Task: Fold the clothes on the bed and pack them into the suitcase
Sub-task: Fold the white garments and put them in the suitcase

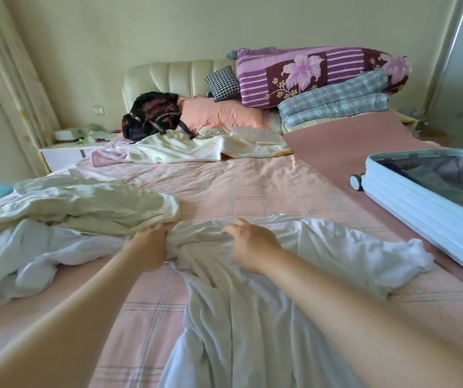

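A white garment [241, 309] lies crumpled lengthwise on the pink checked bed [266, 189], its far end bunched and one sleeve spread to the right. My left hand [147, 249] grips the bunched cloth at its upper left. My right hand [248, 243] pinches the cloth near the collar end. More pale clothes [79, 208] lie heaped on the left side of the bed. An open light blue suitcase [426, 203] rests on the bed's right side, with dark items inside.
A black backpack [151, 116], a peach pillow [221, 113] and stacked quilts [322, 77] sit by the headboard. A rumpled pale sheet [185, 149] lies across the far part of the bed. A bedside table [67, 149] stands at the left.
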Demonstrator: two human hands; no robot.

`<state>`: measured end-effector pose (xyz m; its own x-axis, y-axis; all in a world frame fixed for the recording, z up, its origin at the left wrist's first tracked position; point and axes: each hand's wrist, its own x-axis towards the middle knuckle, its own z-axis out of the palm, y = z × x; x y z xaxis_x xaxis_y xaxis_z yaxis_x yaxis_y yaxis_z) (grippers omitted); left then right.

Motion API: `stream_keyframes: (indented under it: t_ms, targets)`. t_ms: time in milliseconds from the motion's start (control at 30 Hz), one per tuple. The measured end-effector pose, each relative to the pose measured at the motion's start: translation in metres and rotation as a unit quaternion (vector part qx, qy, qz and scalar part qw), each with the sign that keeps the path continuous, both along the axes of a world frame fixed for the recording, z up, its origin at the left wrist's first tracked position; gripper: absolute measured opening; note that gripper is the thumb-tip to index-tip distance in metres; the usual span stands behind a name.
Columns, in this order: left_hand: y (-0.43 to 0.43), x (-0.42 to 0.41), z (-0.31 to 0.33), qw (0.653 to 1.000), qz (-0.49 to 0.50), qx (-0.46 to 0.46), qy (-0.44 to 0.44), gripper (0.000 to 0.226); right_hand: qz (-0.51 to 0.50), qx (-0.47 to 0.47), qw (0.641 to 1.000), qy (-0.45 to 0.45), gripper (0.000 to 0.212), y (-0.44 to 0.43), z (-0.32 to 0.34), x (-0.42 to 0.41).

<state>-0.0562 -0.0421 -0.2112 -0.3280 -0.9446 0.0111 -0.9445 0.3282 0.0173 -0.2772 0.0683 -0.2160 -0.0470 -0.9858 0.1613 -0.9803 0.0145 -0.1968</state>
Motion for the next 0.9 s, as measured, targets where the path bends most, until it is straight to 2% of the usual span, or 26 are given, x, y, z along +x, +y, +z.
stream_keyframes:
  t_ms: [67,100,167,233,300,367,400,433,467,500,567,633,700,767,833,900]
  targets:
    - [-0.002,0.008,0.002,0.999,-0.023,0.012,0.046,0.054,0.0,0.013,1.0,-0.015,0.059,-0.026,0.0,0.011]
    - [-0.002,0.009,0.002,0.997,-0.04,0.021,0.066,0.043,0.0,0.024,1.0,-0.012,0.064,-0.038,0.0,0.016]
    - [-0.008,0.014,0.002,0.996,-0.05,0.03,0.072,0.006,0.008,0.047,0.999,-0.015,0.072,-0.06,-0.002,0.024]
    - [-0.012,0.019,0.001,0.989,-0.041,0.021,0.14,0.025,0.022,0.059,0.998,-0.018,0.068,-0.075,-0.005,0.028]
    - [-0.013,0.02,0.006,0.953,-0.02,0.041,0.299,0.021,0.034,0.054,0.998,-0.007,0.05,-0.086,-0.008,0.03]
    - [-0.013,0.017,0.016,0.892,0.009,0.037,0.45,0.027,0.015,0.03,0.999,-0.001,0.027,-0.094,-0.006,0.031]
    - [-0.013,0.018,0.022,0.857,0.026,0.039,0.513,0.031,-0.006,0.007,1.0,-0.007,0.024,-0.096,-0.003,0.03]
    - [-0.015,0.021,0.028,0.831,0.044,0.035,0.554,0.034,-0.034,-0.026,0.999,-0.022,0.023,-0.097,0.0,0.028]
    - [-0.018,0.026,0.032,0.825,0.058,0.016,0.562,0.038,-0.064,-0.065,0.995,-0.046,0.022,-0.097,0.004,0.025]
    - [-0.02,0.033,0.039,0.842,0.065,-0.024,0.536,0.039,-0.09,-0.101,0.988,-0.07,0.022,-0.096,0.007,0.023]
    - [-0.027,0.054,0.047,0.912,0.066,-0.124,0.385,0.036,-0.117,-0.121,0.981,-0.101,0.027,-0.095,0.013,0.017]
    - [-0.031,0.078,0.049,0.96,0.073,-0.187,0.196,0.025,-0.101,-0.039,0.988,-0.109,0.048,-0.091,0.015,0.02]
    - [-0.027,0.097,0.047,0.972,0.105,-0.2,0.065,0.018,-0.065,0.07,0.99,-0.099,0.083,-0.085,0.013,0.031]
    - [-0.018,0.105,0.042,0.974,0.084,-0.207,0.036,0.036,-0.041,0.113,0.99,-0.074,0.086,-0.077,0.008,0.046]
    - [-0.001,0.103,0.038,0.97,-0.045,-0.218,0.095,0.045,-0.015,0.089,0.996,-0.023,0.073,-0.069,0.004,0.063]
    - [0.018,0.096,0.031,0.955,-0.191,-0.187,0.126,0.035,0.017,0.064,0.997,-0.026,0.063,-0.06,0.001,0.076]
